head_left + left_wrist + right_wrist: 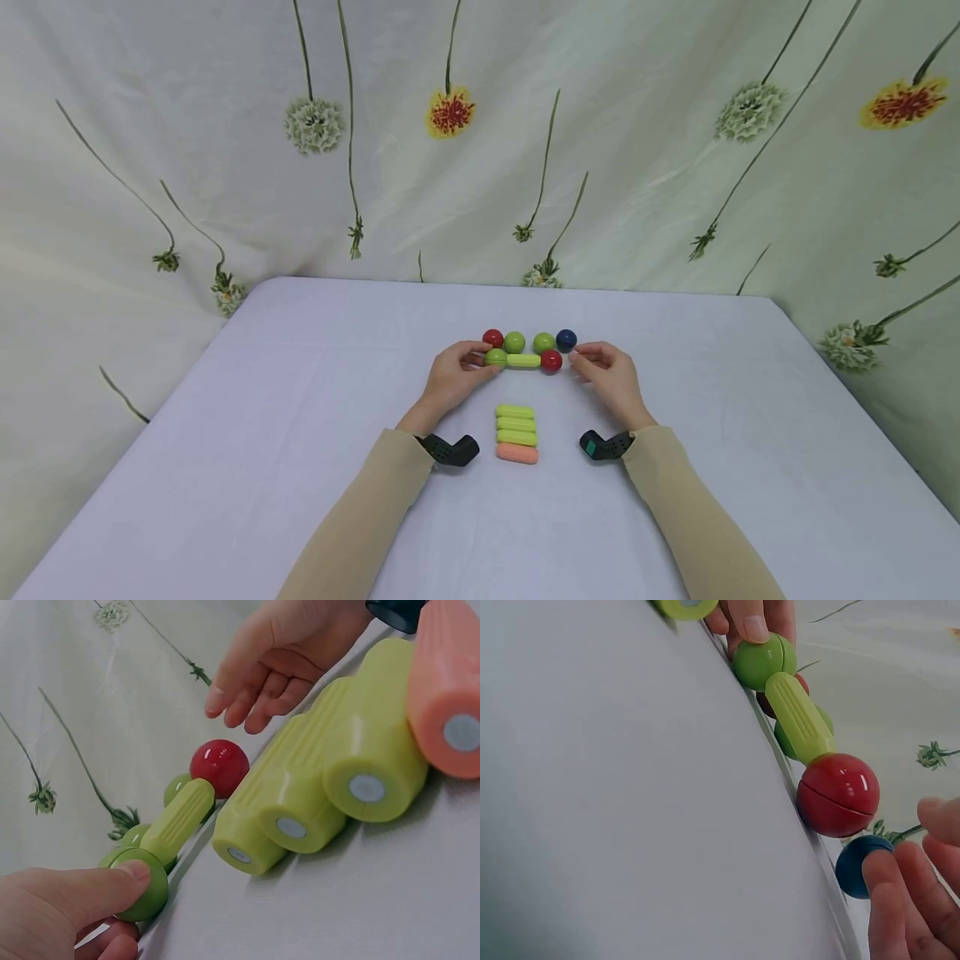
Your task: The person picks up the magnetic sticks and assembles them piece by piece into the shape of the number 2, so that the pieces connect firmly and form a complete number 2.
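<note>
My left hand (pixel 452 377) pinches a green ball (pixel 496 357) between thumb and fingers. That ball meets one end of a yellow-green stick (pixel 523 361), and a red ball (pixel 551 361) sits at its other end; the left wrist view has the same stick (pixel 178 819) and red ball (pixel 220 768). My right hand (pixel 612 379) is just right of the red ball, fingers loosely bent and apart from it. In the right wrist view its fingertips overlap a blue ball (pixel 859 864); whether they touch it I cannot tell.
Behind the stick stand a red ball (pixel 492 337), two green balls (pixel 514 342) (pixel 543 342) and the blue ball (pixel 566 340). Nearer me, three yellow-green sticks (pixel 516 424) and an orange stick (pixel 517 453) lie side by side on the white table (pixel 300 467). A flowered cloth (pixel 637 167) hangs behind.
</note>
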Demonstrator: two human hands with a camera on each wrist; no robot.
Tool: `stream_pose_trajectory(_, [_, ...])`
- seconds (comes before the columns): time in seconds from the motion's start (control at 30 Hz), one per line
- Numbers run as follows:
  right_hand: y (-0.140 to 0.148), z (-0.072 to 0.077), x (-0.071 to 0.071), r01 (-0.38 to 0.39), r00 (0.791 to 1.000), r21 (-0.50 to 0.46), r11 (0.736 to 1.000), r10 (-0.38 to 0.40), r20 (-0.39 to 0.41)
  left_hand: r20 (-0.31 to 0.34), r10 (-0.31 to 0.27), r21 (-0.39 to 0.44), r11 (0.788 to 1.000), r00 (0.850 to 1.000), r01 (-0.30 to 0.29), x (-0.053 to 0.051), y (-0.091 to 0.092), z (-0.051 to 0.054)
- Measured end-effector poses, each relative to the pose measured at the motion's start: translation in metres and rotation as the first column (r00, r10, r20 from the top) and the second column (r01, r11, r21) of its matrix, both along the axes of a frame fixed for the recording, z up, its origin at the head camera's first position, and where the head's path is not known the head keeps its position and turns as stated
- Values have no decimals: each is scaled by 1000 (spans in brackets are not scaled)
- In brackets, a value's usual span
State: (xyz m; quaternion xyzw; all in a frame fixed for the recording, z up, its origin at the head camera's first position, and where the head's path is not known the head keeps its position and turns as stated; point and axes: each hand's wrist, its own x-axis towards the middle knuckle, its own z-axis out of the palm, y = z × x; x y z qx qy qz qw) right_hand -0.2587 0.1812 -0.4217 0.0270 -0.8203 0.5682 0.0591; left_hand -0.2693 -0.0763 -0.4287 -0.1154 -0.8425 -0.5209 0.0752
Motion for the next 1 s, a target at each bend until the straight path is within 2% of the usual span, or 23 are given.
stream_pose_trajectory(0.17, [4,10,2,-52,998,-4,999,52,22,-4,-4,0,1000,1000,4,-1,1,-1])
stream_pose_trajectory(0.27, [6,14,3,-114,992,4,993,114,49,-4,-8,0,1000,1000,8,-1,1,0])
stream_pose_trajectory(0.47, [-1,22,6,-263,958,43,964,255,127,4,-4,-11,1000,1000,4,-1,2,0])
stream_pose_trajectory(0.6, [-9,26,9,-330,937,49,943,321,139,11,0,-17,1000,1000,1,-2,2,1])
stream_pose_trajectory(0.8, [-21,28,13,-407,910,89,909,395,123,-1,-4,-12,1000,1000,4,-1,1,1])
stream_pose_trajectory(1.0, [-33,27,17,-449,891,117,886,434,132,-2,-9,-8,1000,1000,9,-2,0,0])
